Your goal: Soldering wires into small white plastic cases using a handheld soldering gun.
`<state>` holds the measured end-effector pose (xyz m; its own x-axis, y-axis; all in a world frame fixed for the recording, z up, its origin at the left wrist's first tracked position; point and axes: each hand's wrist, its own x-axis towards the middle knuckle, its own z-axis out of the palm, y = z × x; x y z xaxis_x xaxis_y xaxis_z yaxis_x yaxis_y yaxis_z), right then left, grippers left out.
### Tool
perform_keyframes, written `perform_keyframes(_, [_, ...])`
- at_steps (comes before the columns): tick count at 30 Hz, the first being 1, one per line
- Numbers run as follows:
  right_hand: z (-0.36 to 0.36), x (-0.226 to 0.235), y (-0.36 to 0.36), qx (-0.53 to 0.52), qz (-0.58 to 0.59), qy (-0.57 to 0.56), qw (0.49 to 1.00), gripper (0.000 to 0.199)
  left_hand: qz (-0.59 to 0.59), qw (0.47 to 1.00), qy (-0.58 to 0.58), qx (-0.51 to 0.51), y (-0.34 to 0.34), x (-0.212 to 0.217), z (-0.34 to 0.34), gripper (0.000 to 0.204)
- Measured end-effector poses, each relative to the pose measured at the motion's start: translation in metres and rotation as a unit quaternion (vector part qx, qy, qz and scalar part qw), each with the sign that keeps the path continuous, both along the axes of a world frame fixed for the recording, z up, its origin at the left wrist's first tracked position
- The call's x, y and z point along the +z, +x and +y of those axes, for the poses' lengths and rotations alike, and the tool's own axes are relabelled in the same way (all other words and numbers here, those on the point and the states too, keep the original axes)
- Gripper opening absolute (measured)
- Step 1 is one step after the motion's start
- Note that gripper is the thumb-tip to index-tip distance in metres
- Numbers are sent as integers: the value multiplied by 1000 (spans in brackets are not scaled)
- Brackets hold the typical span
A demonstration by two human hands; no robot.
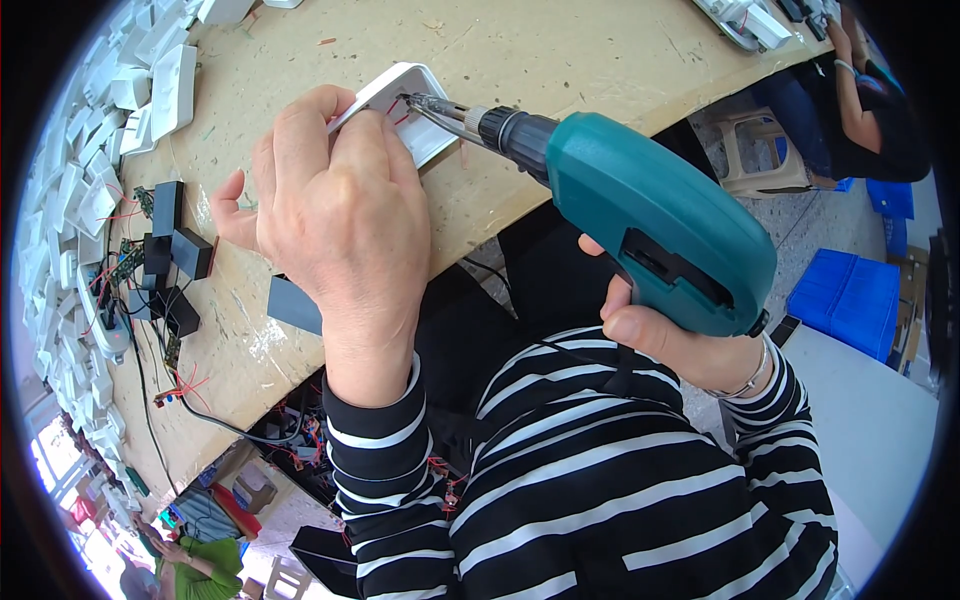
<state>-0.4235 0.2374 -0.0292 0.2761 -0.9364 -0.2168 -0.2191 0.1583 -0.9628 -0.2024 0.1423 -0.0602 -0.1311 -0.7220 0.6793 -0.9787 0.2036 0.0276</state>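
Observation:
My right hand [665, 330] is wrapped round the handle of a teal pistol-shaped soldering gun [655, 210]. Its metal tip reaches into a white plastic housing [435, 140] near the table edge, close to thin red wires [398, 108] inside. My left hand [345, 195] steadies that housing from the left, fingers bent over its rim and into it; its thumb sticks out to the side. Part of the housing's inside is hidden behind my fingers. Beside my left wrist lies a dark grey flat box [294, 304] at the table's edge.
White plastic housings [70, 240] are heaped along the left of the wooden table [270, 70]. Several black boxes [165, 235] with wires and green circuit boards lie before them. A cable [250, 435] runs over the near edge. Another person [865, 110] sits at far right, near a stool [755, 150].

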Motion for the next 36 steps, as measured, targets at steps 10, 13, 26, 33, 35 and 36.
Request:
perform_keyframes(10, [-8, 4, 8, -20, 6, -41, 999, 52, -1, 1000, 0, -1, 1, -1, -1, 7])
perform_keyframes(13, [-10, 5, 8, -21, 12, -66, 998, 56, -3, 1000, -3, -4, 1, -2, -2, 7])
perform_keyframes(26, [-11, 9, 7, -10, 16, -133, 991, 57, -3, 1000, -9, -8, 1, -1, -1, 7])
perform_keyframes(33, [-15, 11, 7, 11, 53, -155, 986, 59, -2, 1000, -5, -5, 1, 0, -1, 8])
perform_keyframes(35, [-15, 11, 7, 8, 43, -155, 987, 59, 0, 1000, -4, -5, 1, -1, -1, 7])
perform_keyframes(36, [-14, 11, 7, 8, 47, -155, 987, 59, 17, 1000, -7, -14, -1, -2, -2, 6])
